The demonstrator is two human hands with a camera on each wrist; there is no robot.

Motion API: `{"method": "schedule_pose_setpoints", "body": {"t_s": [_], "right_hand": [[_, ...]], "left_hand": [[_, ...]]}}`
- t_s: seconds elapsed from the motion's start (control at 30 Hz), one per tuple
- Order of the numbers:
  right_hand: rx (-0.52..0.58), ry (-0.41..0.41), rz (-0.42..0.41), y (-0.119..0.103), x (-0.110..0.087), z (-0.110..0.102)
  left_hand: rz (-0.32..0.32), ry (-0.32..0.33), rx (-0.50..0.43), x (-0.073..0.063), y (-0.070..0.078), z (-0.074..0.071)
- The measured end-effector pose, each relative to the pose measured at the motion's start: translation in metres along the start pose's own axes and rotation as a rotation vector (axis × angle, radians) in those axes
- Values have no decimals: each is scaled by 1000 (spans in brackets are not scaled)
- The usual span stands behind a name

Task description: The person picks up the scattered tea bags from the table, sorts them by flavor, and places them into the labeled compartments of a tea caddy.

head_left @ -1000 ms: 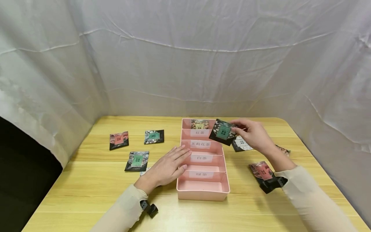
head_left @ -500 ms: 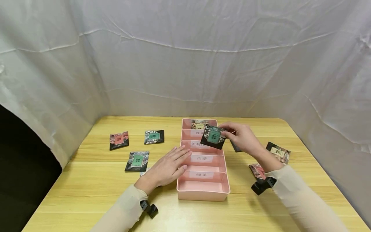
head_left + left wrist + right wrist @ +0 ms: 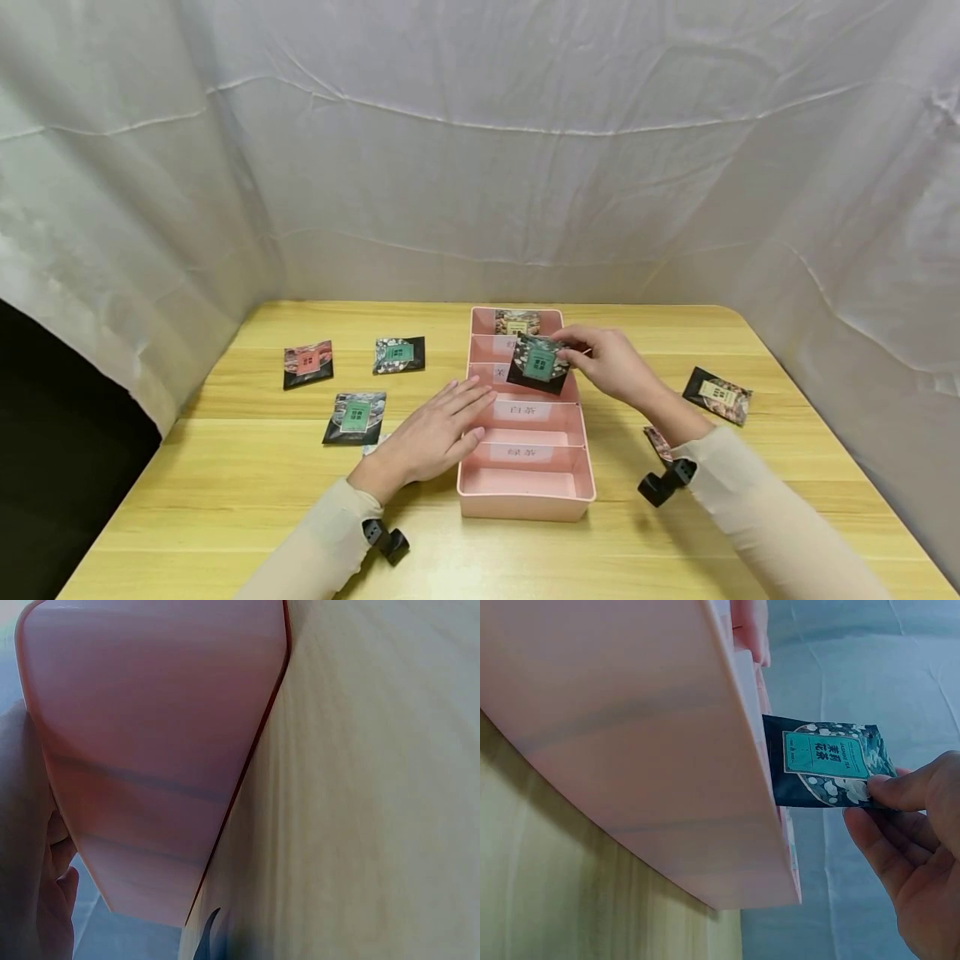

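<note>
My right hand pinches a dark tea sachet with a green jasmine tea label by its upper corner, thumb on the front. The sachet tilts over the second compartment from the back of a pink divided box. In the right wrist view, the lower end of the jasmine tea sachet dips behind the box's rim. My left hand lies with fingers extended across the box's left rim. A yellow-labelled sachet stands in the rearmost compartment. Paper labels mark the dividers.
Left of the box lie a red-labelled sachet and two green-labelled sachets, one farther back and one nearer. Another is mostly under my left hand. At right are a yellow-labelled sachet and a red one partly covered by my arm.
My right hand has carried the jasmine tea sachet leftward and nearer, from the box's right edge to over the second compartment. My left hand and the box have stayed put.
</note>
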State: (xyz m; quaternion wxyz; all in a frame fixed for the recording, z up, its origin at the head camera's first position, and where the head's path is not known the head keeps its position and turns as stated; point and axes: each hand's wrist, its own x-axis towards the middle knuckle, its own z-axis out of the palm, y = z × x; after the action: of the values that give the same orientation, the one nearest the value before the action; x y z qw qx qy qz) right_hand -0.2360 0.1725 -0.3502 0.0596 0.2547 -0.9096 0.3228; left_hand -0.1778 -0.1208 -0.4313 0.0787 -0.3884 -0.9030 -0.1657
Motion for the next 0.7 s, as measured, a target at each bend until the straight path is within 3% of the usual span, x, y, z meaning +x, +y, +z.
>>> {"method": "schedule_pose_setpoints", "body": {"t_s": [0.7], "right_hand": [[-66,-40,-61,6,1,25]], "left_hand": [[5,5,-11,0,0,0]]}}
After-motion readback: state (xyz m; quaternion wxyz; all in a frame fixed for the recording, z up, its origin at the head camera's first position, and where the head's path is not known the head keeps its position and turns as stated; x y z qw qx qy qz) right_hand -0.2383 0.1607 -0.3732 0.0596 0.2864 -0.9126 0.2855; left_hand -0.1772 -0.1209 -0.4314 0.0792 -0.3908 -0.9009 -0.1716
